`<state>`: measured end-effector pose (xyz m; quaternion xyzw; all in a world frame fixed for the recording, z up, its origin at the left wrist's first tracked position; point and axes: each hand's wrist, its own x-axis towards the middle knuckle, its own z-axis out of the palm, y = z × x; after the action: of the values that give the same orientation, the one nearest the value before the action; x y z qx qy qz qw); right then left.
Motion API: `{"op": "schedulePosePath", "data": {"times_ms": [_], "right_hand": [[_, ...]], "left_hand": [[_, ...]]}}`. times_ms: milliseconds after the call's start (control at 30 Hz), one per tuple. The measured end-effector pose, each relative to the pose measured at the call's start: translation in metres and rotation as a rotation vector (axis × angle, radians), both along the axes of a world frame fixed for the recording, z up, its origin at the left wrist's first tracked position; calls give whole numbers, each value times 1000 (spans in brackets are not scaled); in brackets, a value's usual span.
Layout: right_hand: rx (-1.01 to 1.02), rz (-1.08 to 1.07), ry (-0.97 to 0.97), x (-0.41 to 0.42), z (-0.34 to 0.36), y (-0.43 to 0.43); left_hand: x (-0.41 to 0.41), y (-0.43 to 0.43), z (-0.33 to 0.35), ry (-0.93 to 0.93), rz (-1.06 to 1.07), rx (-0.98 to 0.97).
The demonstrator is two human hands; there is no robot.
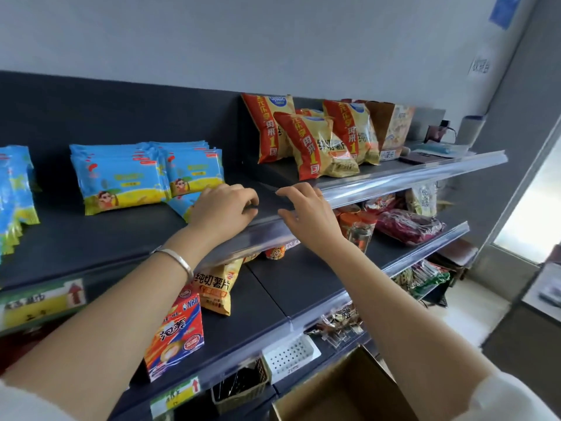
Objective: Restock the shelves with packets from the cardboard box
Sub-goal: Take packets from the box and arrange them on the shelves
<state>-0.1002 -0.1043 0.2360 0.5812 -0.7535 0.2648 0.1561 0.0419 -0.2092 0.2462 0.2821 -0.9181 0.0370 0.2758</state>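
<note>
Left hand (224,208): on the top shelf (91,235), fingers curled, tips down near the front rail (273,235); cannot tell whether it grips anything.
Right hand (306,214): over the rail, fingers and thumb spread apart, holding nothing.
Blue packets (121,177): 2 upright stacks on the top shelf, just left of the left hand.
Flat packet (182,205): lying on the shelf, partly under the left hand.
Chip bags (306,144): standing on the same shelf, right of both hands.
Cardboard box (340,387): open, low down, under the right forearm.
</note>
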Motion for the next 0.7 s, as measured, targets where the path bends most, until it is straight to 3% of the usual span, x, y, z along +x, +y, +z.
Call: {"op": "schedulePosePath", "data": {"times_ms": [433, 700], "right_hand": [[-52, 295, -32, -30, -11, 7], [-163, 374, -72, -51, -95, 43]], "left_hand": [[-6, 47, -9, 103, 164, -16], [-13, 101, -92, 43, 85, -106]]}}
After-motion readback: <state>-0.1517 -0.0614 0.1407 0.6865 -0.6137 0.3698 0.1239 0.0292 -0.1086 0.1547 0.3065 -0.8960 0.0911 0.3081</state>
